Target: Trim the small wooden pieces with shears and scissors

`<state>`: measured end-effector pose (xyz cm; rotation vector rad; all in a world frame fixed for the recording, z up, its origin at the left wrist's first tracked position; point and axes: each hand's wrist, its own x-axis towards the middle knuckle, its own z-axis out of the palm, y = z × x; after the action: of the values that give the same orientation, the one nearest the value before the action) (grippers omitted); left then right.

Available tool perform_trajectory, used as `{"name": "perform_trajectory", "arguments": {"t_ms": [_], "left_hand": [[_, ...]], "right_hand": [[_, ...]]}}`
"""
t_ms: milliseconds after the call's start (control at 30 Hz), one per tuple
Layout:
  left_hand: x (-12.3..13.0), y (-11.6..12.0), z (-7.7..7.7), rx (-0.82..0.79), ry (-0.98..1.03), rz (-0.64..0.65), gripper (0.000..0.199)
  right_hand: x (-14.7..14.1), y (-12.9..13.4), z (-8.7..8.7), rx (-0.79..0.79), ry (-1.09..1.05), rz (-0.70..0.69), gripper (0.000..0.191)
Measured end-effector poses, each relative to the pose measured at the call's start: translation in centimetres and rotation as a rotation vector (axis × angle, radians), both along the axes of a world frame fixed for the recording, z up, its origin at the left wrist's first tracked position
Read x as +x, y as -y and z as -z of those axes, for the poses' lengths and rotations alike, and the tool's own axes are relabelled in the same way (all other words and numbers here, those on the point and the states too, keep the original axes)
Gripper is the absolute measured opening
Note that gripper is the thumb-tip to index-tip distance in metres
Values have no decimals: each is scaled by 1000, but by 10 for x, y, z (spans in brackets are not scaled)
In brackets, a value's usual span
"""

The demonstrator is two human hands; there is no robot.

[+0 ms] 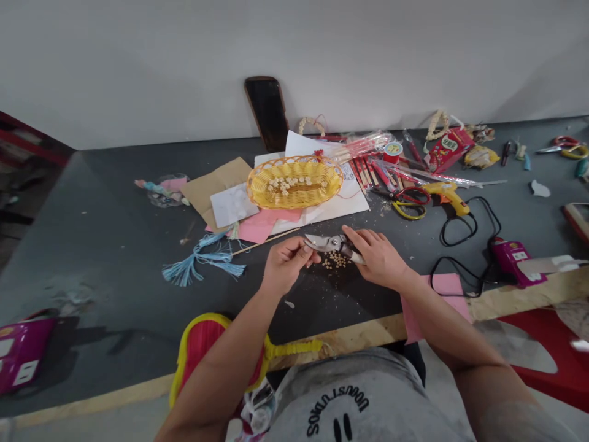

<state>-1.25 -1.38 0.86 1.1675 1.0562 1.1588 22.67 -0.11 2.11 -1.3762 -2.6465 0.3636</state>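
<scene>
- One pair of shears (338,244), pointed left, long axis nearly horizontal, is clasped by one right grip (380,261).
- One left grip (284,263), frame centre, is pinched closed; contents cannot be told.

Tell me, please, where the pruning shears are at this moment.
In the head view, just right of centre, the pruning shears are in the right hand, their blades pointing toward the left hand, by a scatter of beige pieces on the table.
</scene>
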Motion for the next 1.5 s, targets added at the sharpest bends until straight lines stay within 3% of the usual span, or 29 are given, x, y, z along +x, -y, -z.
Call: {"name": "perform_trajectory", "arguments": {"t_ms": [400, 700, 967, 1200, 1500], "left_hand": [[3, 1, 7, 7, -14, -28, 26], [1, 2, 9, 14, -35, -48, 26], [1, 2, 1, 25, -85, -81, 29], [1, 2, 0, 24, -94, -56, 31], [1, 5, -2, 49, -117, -25, 34]], "right_hand": [[-2, 2, -1, 45, 51, 44, 74], [-6, 4, 0, -22, 6, 32, 68], [-12, 11, 1, -88, 19, 54, 66], [-7, 4, 1, 11, 37, 35, 72], [0, 1, -4, -2, 21, -17, 77]]}}
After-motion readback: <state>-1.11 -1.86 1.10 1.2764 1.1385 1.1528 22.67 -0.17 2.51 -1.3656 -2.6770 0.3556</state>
